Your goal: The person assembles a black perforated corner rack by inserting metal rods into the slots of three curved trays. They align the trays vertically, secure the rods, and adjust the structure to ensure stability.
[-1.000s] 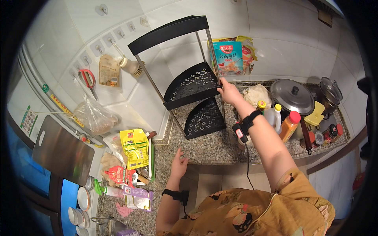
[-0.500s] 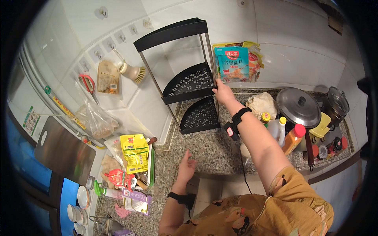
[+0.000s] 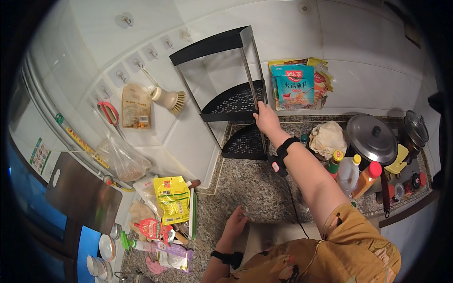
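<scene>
A black three-tier corner rack with metal posts and perforated shelves stands on the speckled stone counter in the wall corner. My right hand is closed round its right-hand post, at the level of the middle shelf. No goods lie on the visible shelves. My left hand hovers over the near part of the counter, its fingers apart and nothing in it. Nearest to it on the left is a pile of food packets, with a yellow pouch on top.
Bottles, including an orange one with a red cap, stand right of my forearm, before a lidded pan. A blue packet hangs on the back wall. Left, a brush, scissors and a plastic bag hang on hooks.
The whole view has shifted. Against the counter, the rack sits slightly farther back toward the corner, my right hand still on its post. My left hand has drawn a little nearer to me.
</scene>
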The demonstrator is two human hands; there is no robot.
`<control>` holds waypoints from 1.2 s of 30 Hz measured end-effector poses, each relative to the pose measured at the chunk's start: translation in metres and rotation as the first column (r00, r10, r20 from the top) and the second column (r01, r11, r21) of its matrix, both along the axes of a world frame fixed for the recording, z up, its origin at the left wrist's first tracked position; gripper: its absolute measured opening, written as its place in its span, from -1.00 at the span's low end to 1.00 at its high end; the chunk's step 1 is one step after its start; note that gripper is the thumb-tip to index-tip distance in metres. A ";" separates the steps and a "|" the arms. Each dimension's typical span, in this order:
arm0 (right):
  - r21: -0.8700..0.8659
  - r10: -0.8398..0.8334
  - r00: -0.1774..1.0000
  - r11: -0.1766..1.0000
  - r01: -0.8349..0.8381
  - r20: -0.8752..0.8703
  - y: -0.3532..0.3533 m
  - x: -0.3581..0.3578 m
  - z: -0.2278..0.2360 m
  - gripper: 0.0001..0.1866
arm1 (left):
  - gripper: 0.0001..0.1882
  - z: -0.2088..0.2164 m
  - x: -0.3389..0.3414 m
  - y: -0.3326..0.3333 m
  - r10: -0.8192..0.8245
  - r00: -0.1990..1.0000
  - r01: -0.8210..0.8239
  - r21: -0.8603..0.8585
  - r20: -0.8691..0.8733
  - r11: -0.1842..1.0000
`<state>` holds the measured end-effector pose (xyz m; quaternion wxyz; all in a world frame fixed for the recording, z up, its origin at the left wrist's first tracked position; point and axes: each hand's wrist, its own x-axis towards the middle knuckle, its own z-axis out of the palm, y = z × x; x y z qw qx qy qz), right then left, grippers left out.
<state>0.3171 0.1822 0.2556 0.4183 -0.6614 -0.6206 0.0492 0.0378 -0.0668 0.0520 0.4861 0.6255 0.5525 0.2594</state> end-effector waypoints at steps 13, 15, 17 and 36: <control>-0.059 -0.081 0.994 0.995 0.085 0.074 0.012 -0.016 0.005 -0.61 | -0.45 -0.006 -0.027 0.017 0.027 0.998 -0.024 -0.052 0.050 0.998; -0.066 -0.080 0.993 0.994 0.086 0.082 0.012 -0.016 0.007 -0.59 | -0.47 -0.006 -0.025 0.020 0.030 0.993 -0.024 -0.051 0.110 0.998; -0.060 -0.083 0.995 0.994 0.086 0.053 0.013 -0.015 0.007 -0.58 | -0.48 -0.005 -0.024 0.018 0.025 0.989 -0.018 -0.050 0.147 0.999; 0.005 0.344 0.913 0.936 -0.352 -0.219 -0.114 -0.055 0.019 -0.08 | -0.47 0.024 -0.035 -0.010 0.124 0.937 -0.143 0.035 0.326 0.989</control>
